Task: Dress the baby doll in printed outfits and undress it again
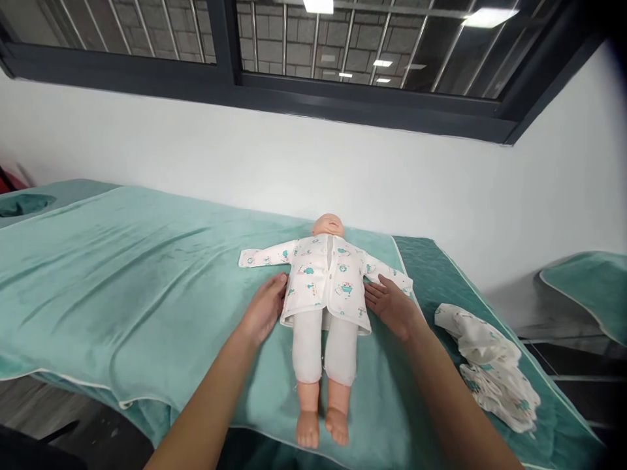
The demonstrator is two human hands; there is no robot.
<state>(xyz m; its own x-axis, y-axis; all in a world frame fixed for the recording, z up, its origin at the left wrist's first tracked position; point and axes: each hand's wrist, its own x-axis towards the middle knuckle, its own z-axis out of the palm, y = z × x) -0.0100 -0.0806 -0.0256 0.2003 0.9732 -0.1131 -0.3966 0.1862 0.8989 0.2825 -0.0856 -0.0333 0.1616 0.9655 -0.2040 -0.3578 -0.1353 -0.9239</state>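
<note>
A baby doll (308,365) lies on its back, head toward the wall and bare feet toward me. It wears a white jacket (313,277) with a small green print, the front edges meeting with a narrow gap near the neck. White fabric covers its legs down to the shins. My left hand (268,301) rests at the jacket's left side, fingers stretched along its edge. At the other side my right hand (389,301) lies palm inward with fingers extended, close to the jacket below the sleeve. Neither hand grips anything.
The doll lies on a green plush cover (147,274) spread over a bed. A crumpled white printed garment (492,365) lies at the right on a darker green sheet (426,267). Behind stands a white wall (235,156) below a dark-framed window (343,98). Another green-covered surface (588,287) is at the far right.
</note>
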